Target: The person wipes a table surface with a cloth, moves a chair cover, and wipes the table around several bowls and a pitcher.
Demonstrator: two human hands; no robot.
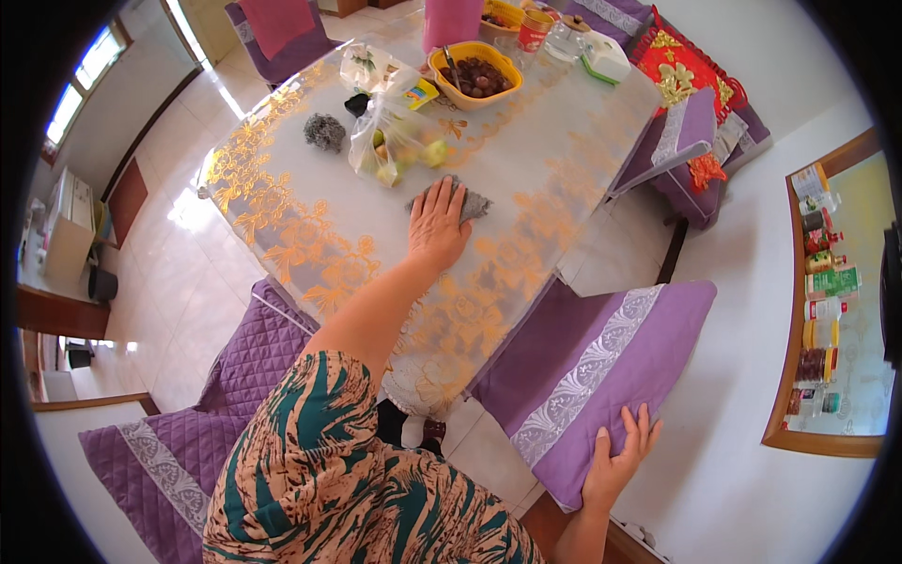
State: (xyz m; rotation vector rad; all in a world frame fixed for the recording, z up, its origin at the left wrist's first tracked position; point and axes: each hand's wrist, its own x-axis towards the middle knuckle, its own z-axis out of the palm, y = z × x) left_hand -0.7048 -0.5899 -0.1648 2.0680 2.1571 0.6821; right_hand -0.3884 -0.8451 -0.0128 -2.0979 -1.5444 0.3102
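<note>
My left hand (438,226) lies flat, fingers stretched out, on a crumpled grey cloth (477,204) that rests on the tablecloth (536,150); part of the cloth is under the palm. My right hand (613,462) rests with spread fingers on the near edge of a chair covered in purple fabric (648,348) with a white lace band. Just beyond my left hand sits a clear plastic bag (390,132) of greenish fruit. A grey fuzzy clump (324,133) lies to the left of the bag.
A yellow basket of dark round fruit (476,75), a red paper cup (535,30) and a white-and-green box (606,58) stand at the table's far side. Another purple chair (178,442) is at left. Bottles fill a wall niche (822,329) at right.
</note>
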